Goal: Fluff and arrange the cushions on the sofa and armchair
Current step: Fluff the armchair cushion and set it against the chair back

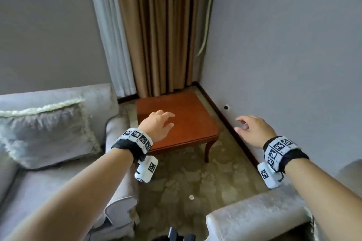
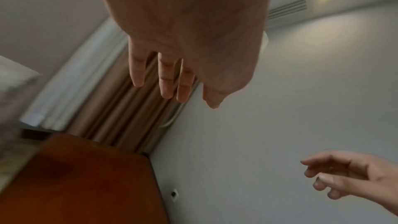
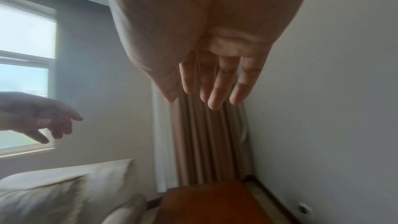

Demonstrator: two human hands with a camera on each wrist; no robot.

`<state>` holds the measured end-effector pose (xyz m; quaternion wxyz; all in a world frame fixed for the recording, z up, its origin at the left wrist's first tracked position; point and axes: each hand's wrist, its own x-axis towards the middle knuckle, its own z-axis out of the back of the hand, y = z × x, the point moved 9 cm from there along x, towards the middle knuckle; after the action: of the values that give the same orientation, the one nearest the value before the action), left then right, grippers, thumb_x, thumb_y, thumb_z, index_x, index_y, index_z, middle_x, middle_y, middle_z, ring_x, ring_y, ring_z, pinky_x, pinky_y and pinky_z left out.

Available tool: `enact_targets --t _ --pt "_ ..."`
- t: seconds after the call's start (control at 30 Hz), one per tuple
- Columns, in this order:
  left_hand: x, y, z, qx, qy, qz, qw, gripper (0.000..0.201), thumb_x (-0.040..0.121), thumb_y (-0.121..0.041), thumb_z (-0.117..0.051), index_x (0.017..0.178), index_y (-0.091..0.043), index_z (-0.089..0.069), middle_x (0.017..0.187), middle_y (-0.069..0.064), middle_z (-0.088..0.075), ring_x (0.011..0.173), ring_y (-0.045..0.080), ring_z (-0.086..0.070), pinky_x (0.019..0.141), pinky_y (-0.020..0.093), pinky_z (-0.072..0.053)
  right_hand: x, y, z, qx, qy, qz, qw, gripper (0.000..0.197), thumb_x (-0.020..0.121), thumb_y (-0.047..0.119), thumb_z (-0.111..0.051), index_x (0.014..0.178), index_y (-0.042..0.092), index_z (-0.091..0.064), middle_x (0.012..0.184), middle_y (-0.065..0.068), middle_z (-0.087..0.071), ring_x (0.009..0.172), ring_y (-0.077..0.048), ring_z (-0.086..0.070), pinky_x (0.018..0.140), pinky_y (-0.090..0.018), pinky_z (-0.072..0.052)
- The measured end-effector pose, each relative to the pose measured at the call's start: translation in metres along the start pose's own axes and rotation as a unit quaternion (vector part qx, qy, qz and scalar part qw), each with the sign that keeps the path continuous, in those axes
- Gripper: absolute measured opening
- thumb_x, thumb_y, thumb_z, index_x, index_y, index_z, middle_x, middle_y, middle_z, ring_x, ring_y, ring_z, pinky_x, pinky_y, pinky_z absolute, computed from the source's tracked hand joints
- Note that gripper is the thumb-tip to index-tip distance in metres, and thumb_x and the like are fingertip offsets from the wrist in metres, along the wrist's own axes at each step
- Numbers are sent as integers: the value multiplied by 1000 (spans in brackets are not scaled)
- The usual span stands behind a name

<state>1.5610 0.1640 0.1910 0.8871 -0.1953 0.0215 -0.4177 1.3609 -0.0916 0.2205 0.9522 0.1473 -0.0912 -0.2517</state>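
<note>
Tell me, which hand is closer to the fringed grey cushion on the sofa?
Left. The left hand is in the air above the wooden side table, just right of the sofa arm beside the cushion. The right hand is farther right, near the wall.

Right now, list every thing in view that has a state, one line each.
left hand: open, holds nothing, over the side table
right hand: open, fingers loosely curled, holds nothing
cushion: leans against the sofa back, untouched
sofa: seat bare in front of the cushion
side table: upright, top bare
curtain: hangs gathered in the corner
</note>
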Motion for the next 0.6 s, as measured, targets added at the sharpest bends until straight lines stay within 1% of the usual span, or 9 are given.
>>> enact_targets --t 0.1,0.17,0.23,0.3,0.33,0.4,0.47,0.53,0.6 --pt "-20 72 25 6 -24 76 997 39 94 -41 -48 133 -35 -47 115 -3 -54 112 21 -49 89 41 -49 60 72 -31 2 24 87 996 30 88 39 -63 117 30 -61 100 13 -57 84 -8 -58 74 -27 -46" --pt "-38 115 46 16 -44 129 990 38 94 -39 -48 131 -35 -48 115 -1 -54 112 24 -49 89 43 -48 93 120 -53 2 43 139 989 30 89 40 -62 118 32 -59 106 12 -59 87 -7 -58 74 -29 -48" --pt "-61 151 71 29 -67 184 980 36 93 -37 -48 129 -34 -49 114 1 -53 111 27 -50 88 44 -48 121 171 -74 13 68 190 979 30 89 40 -61 118 32 -58 108 11 -60 90 -7 -58 75 -32 -52" --pt "-87 183 94 42 -87 235 967 37 93 -35 -49 130 -30 -50 116 5 -54 110 28 -51 88 43 -48 143 224 -92 27 82 240 967 30 88 38 -63 117 32 -59 105 11 -60 89 -6 -58 76 -32 -52" --pt "-103 197 104 49 -100 261 959 39 93 -37 -50 131 -30 -49 118 5 -54 110 28 -51 88 43 -48 152 251 -102 38 89 264 960 30 87 37 -64 116 32 -60 103 12 -60 88 -6 -59 76 -31 -51" --pt "-139 223 120 51 -121 311 941 42 92 -41 -52 132 -33 -47 118 4 -56 107 26 -55 87 44 -50 163 304 -124 73 109 311 941 30 84 35 -68 113 31 -62 99 12 -61 85 -6 -60 79 -32 -52" --pt "-179 248 128 48 -143 360 921 42 91 -42 -53 133 -33 -48 115 2 -57 102 23 -58 86 42 -51 167 357 -147 115 124 356 919 30 82 30 -70 111 28 -64 97 9 -63 84 -10 -62 83 -34 -52" --pt "-219 266 134 51 -169 408 896 42 91 -40 -55 131 -31 -51 114 1 -58 99 20 -59 85 38 -50 162 405 -168 148 136 394 897 31 81 26 -72 110 24 -66 96 5 -65 82 -11 -60 84 -29 -49" --pt "-259 284 134 55 -179 451 873 42 90 -39 -57 130 -30 -53 115 1 -58 103 21 -58 86 36 -49 150 451 -190 169 155 422 877 32 80 22 -73 111 19 -67 97 1 -66 83 -12 -60 82 -24 -45"
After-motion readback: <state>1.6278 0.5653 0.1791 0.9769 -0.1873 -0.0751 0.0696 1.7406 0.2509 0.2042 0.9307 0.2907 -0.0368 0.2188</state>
